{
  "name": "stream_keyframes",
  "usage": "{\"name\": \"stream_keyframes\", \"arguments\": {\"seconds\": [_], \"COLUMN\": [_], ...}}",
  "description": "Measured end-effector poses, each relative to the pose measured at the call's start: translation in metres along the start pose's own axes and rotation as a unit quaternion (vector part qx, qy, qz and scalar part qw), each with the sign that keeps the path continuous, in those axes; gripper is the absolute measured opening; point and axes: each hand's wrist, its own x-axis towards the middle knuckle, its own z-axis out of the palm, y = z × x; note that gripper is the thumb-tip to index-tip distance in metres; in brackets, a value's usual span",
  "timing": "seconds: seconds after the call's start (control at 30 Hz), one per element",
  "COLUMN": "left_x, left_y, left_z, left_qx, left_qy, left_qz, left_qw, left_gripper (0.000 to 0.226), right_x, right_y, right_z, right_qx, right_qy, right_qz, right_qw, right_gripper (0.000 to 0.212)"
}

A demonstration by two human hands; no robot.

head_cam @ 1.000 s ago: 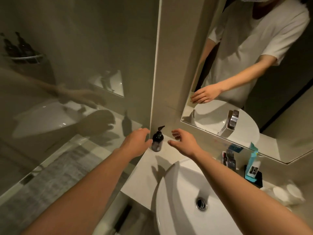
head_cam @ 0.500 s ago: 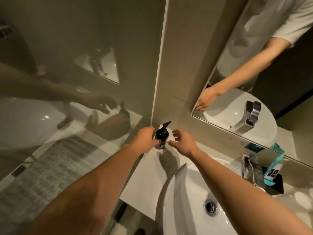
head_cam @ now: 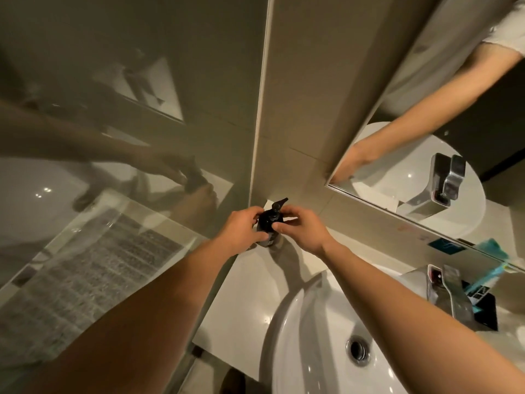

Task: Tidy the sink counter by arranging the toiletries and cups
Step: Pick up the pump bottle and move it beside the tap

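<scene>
A small black pump bottle [head_cam: 266,221] stands upright at the back left corner of the white counter [head_cam: 247,302], against the wall. My left hand [head_cam: 241,228] wraps its left side. My right hand [head_cam: 301,230] holds its right side, thumb on the bottle's front. The pump nozzle sticks up above my fingers and points right. The bottle's lower part is partly hidden by my left fingers.
A white basin [head_cam: 318,351] lies right of the counter, with a chrome tap [head_cam: 451,294] behind it. A teal tube [head_cam: 488,273] stands in a black holder [head_cam: 487,311] at the far right. A mirror [head_cam: 426,132] hangs above, and a glass panel [head_cam: 113,137] stands left.
Both hands moved in from either side and closed on the pump bottle. The view has tilted down and closer to the counter corner.
</scene>
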Motion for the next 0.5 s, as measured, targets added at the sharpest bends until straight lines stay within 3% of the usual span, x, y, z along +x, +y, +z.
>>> {"name": "stream_keyframes", "arguments": {"seconds": [0.2,0.5], "left_x": [0.006,0.008], "left_y": [-0.008,0.004], "left_z": [0.007,0.015], "left_qx": [-0.046,-0.031], "left_qy": [0.015,-0.012], "left_qz": [0.003,0.034], "left_qw": [0.999,0.999], "left_gripper": [0.061,0.061], "right_x": [0.005,-0.018], "right_y": [0.004,0.008], "right_z": [0.002,-0.008], "right_qx": [-0.009,-0.005], "right_qy": [0.029,0.068], "right_qz": [-0.017,-0.017], "right_qw": [0.999,0.998], "right_gripper": [0.032,0.029]}}
